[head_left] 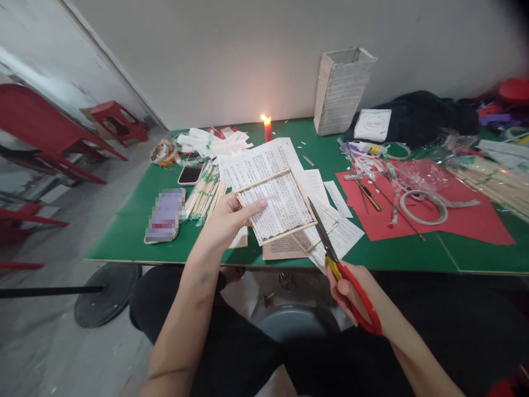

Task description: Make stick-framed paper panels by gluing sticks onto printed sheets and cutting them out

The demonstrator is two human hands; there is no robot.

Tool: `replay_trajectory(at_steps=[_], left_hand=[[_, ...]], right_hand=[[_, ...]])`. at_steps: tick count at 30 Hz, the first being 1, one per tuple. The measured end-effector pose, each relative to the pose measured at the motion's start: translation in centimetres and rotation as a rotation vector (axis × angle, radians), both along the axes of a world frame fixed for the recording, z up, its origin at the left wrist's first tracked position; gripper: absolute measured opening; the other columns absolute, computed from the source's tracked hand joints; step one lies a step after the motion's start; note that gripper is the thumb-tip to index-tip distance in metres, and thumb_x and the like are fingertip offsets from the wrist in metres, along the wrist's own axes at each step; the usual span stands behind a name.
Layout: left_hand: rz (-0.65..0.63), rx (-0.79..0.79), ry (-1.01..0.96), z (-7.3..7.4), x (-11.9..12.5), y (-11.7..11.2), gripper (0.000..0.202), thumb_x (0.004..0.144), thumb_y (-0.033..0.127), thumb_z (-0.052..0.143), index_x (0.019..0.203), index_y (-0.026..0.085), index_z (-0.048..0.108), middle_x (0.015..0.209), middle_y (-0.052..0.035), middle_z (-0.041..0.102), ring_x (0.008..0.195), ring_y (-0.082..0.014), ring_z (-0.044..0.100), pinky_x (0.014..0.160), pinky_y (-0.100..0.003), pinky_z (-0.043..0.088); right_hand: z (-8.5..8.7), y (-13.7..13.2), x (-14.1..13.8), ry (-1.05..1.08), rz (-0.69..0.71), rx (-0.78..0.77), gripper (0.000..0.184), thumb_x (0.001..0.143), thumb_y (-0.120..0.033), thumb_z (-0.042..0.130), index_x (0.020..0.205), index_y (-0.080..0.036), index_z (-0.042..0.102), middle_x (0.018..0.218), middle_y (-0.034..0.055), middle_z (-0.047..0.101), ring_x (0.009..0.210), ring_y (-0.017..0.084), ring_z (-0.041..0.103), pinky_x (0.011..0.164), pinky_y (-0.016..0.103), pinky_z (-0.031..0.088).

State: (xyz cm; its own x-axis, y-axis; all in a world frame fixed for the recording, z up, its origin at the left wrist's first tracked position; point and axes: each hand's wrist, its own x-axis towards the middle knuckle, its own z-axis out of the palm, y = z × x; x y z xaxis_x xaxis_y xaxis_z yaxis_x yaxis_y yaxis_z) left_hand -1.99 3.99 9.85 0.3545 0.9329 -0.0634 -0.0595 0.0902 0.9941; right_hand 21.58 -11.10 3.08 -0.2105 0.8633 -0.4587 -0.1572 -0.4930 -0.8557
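Note:
My left hand (pixel 233 216) grips a printed sheet of paper (pixel 264 157) with a square frame of thin wooden sticks (pixel 278 175) on it, thumb on top and fingers underneath. In my right hand (pixel 345 289) is a pair of scissors (pixel 326 242) with red and yellow handles. Their blades point up and away, close to the right corner of the stick frame; whether they touch the paper I cannot tell. Below the held sheet, more printed papers (pixel 351 237) and another stick frame (pixel 317 241) lie on the green table (pixel 124 237).
A lit red candle (pixel 268 130) stands near the wall. Bundled sticks (pixel 204 193) and a phone (pixel 165 215) lie left. Behind, to the right, is a tall paper-covered box (pixel 343 91). Red paper (pixel 463 226) carries a wire coil (pixel 424 208) and tools. A bucket (pixel 295 322) sits below.

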Motion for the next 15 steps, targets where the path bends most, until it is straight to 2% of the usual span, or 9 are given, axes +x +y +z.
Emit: replay_trajectory(at_steps=[5,9,12,15], left_hand=[[-0.005,0.007,0.002,-0.09,0.0,-0.04,0.031,0.077,0.032,0.08,0.104,0.019,0.074,0.096,-0.0065,0.078,0.086,-0.023,0.074,0.067,-0.028,0.06],[0.008,0.0,-0.001,-0.07,0.07,-0.07,0.031,0.075,0.033,0.081,0.103,0.02,0.074,0.095,-0.0063,0.078,0.085,-0.0229,0.074,0.067,-0.029,0.061],[0.001,0.0,-0.004,-0.05,0.17,-0.16,0.036,0.076,0.035,0.081,0.108,0.02,0.072,0.098,-0.0074,0.077,0.088,-0.0249,0.074,0.067,-0.03,0.061],[0.002,-0.001,-0.046,-0.07,0.34,-0.33,0.042,0.077,0.036,0.081,0.115,0.02,0.069,0.106,-0.0085,0.076,0.098,-0.0281,0.073,0.075,-0.033,0.062]], right_hand=[[0.11,0.14,-0.23,0.023,-0.022,-0.112,0.036,0.075,-0.05,0.065,0.066,-0.022,0.044,0.041,-0.0062,0.053,0.024,0.006,0.036,0.025,0.016,0.026],[-0.18,0.25,-0.21,0.024,-0.007,-0.132,0.033,0.071,-0.046,0.066,0.064,-0.022,0.044,0.042,-0.0041,0.055,0.023,0.008,0.041,0.025,0.017,0.025],[-0.17,0.31,-0.27,0.018,-0.002,-0.14,0.038,0.071,-0.053,0.065,0.063,-0.022,0.043,0.041,-0.004,0.054,0.023,0.008,0.039,0.025,0.018,0.024],[0.02,0.22,-0.3,0.012,0.008,-0.058,0.052,0.069,-0.07,0.063,0.067,-0.022,0.044,0.046,-0.0041,0.054,0.025,0.007,0.037,0.026,0.018,0.024]])
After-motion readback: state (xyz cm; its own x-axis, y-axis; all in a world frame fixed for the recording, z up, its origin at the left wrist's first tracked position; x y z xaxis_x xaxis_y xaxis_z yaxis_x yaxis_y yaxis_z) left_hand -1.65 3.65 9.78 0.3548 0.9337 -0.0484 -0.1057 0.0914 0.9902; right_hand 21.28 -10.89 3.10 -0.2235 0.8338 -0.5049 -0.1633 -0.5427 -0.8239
